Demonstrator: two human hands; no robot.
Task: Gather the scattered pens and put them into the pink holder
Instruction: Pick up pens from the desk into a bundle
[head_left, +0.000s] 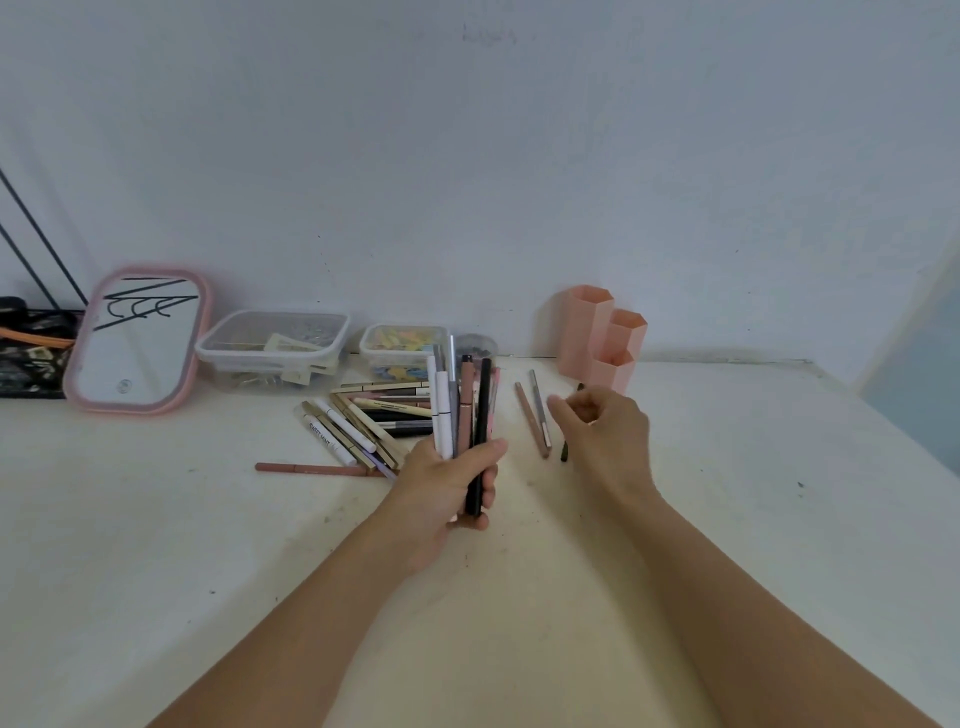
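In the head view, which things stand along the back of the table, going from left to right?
Pink-framed mirror → large clear box → small clear box with colourful pieces → pink holder.

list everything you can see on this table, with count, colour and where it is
pen bundle: several, white, grey, pink, black, upright in the left hand
pen pile: many, mostly beige, white, black, on the table left of centre
loose pens: three, pink, grey, dark, by the right hand
pink holder: one, three hexagonal tubes, back right by the wall
clear boxes: two, back centre-left
mirror: one, pink frame, back left, leaning
table: one, white
left hand: grips the bundle
right hand: fingers loosely curled, holding nothing visible
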